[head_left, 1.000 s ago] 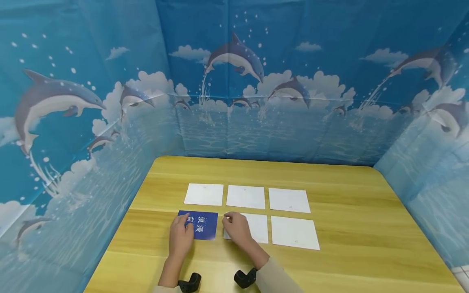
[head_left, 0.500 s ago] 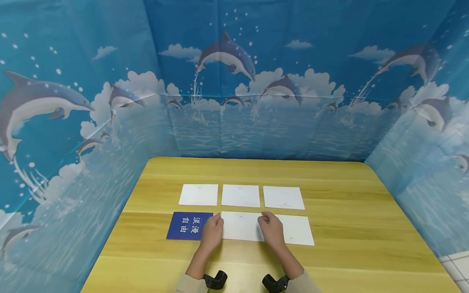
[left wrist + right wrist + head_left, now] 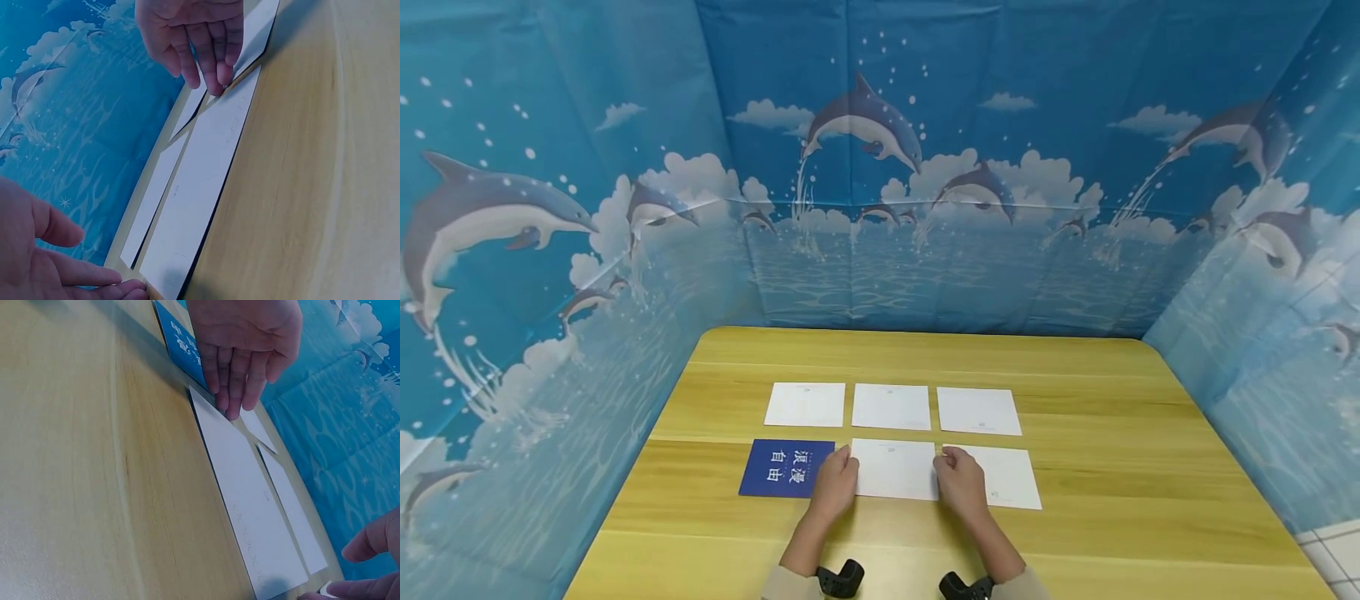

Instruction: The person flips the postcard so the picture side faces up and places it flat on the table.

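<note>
In the head view, a white card (image 3: 893,469) lies flat at the middle of the front row, between my two hands. My left hand (image 3: 837,479) is at its left edge, partly over the right end of a dark blue card (image 3: 782,468) with white characters. My right hand (image 3: 962,482) is at the opposite edge, overlapping another white card (image 3: 1011,479). Fingers of the left hand (image 3: 44,256) extend fairly straight to the card's end in the left wrist view. The right wrist view has the right hand (image 3: 372,569) low in the corner, fingertips by the card's other end.
Behind the front row lie a left white card (image 3: 806,405), a centre one (image 3: 891,407) and a right one (image 3: 979,411), narrow gaps between them. All rest on a wooden table (image 3: 1120,467). A dolphin-printed curtain (image 3: 865,275) encloses the back and sides.
Over the second, my left hand has moved right from the blue card, and my right hand from the middle card's left edge to its right edge. In the last half second both stay nearly still.
</note>
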`<state>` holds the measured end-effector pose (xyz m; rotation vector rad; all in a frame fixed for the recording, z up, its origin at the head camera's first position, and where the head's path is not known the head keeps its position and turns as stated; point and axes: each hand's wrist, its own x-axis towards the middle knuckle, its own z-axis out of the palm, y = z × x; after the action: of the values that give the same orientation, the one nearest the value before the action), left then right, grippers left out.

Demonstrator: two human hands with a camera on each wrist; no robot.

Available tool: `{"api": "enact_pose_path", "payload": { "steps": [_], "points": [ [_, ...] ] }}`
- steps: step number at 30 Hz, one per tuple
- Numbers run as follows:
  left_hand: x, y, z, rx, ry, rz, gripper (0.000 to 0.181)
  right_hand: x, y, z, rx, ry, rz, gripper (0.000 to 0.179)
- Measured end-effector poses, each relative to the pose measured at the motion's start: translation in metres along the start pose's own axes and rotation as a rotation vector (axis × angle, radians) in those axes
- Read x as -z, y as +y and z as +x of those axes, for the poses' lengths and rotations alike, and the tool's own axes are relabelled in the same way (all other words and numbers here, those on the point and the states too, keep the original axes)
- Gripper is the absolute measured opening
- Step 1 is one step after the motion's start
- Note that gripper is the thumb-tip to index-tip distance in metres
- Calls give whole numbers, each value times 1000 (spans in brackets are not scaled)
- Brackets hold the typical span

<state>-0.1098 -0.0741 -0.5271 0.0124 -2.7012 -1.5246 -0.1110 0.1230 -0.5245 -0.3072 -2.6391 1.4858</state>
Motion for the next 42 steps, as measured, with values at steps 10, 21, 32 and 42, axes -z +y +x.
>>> {"api": "enact_pose_path", "payload": {
  "steps": [10, 21, 32, 42],
  "points": [
    [-4, 0, -1, -17, 11, 13, 38, -3, -2, 1, 9, 8, -13, 32],
    [-10, -6, 2, -73, 58, 31, 35, -8, -3, 3, 9, 29, 10, 30],
    [-15, -11, 1, -70, 73, 62, 46, -9, 1, 2, -1, 77, 24, 27],
    [-19, -11, 2, -97, 176, 8, 49, -8, -1, 2, -29, 120, 81, 26]
  ]
}}
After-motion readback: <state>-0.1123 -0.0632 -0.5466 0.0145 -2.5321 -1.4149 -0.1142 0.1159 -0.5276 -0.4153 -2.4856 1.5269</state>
